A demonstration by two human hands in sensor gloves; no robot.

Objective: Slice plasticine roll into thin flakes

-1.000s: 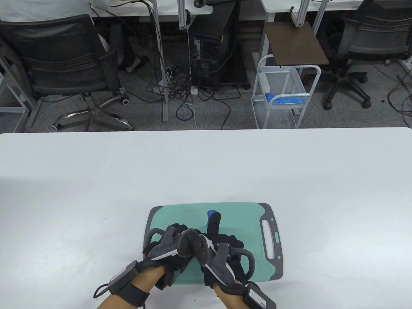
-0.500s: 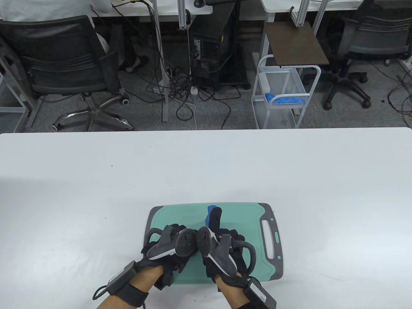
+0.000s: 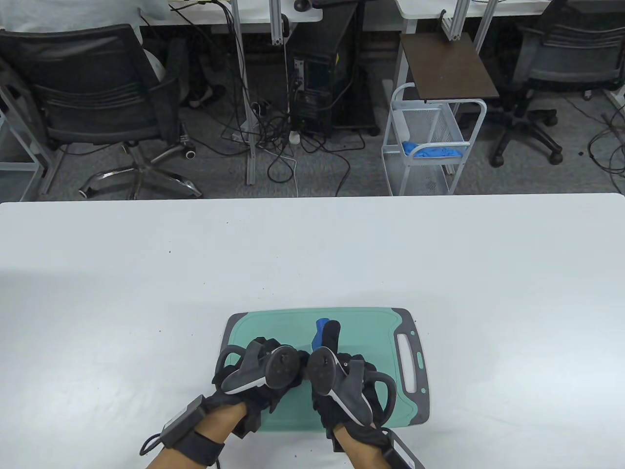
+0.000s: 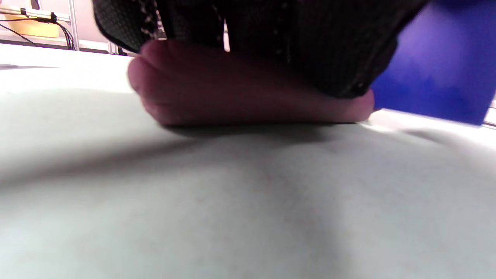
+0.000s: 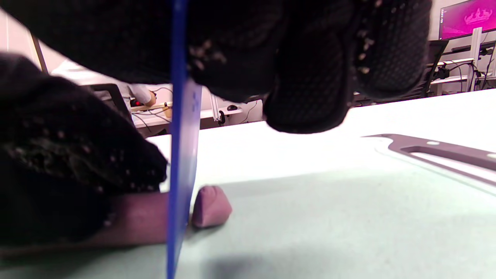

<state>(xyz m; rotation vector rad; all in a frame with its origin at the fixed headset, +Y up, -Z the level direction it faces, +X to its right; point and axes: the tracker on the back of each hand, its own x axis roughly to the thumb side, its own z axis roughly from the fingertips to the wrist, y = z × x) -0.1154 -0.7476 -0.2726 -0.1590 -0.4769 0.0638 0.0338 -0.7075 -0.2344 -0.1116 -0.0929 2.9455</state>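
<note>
A purple-brown plasticine roll (image 4: 240,97) lies on the green cutting board (image 3: 371,322). My left hand (image 3: 266,349) presses down on the roll from above; its fingers (image 4: 271,38) cover the top. My right hand (image 3: 332,337) grips a blue knife (image 3: 321,325) with a finger stretched along its back. In the right wrist view the blade (image 5: 182,155) stands upright and cuts down into the roll (image 5: 135,223), close beside my left hand's glove (image 5: 58,166). A small cut piece (image 5: 211,209) lies just right of the blade. In the table view the roll is hidden under the hands.
The board's grey handle end (image 3: 407,361) with its slot is to the right of my right hand. The white table (image 3: 312,254) stretches beyond the board. Office chairs, cables and a wire cart (image 3: 429,141) stand on the floor past the far edge.
My right hand with the knife has shifted a little to the right and towards me. The left hand has stayed almost where it was on the roll.
</note>
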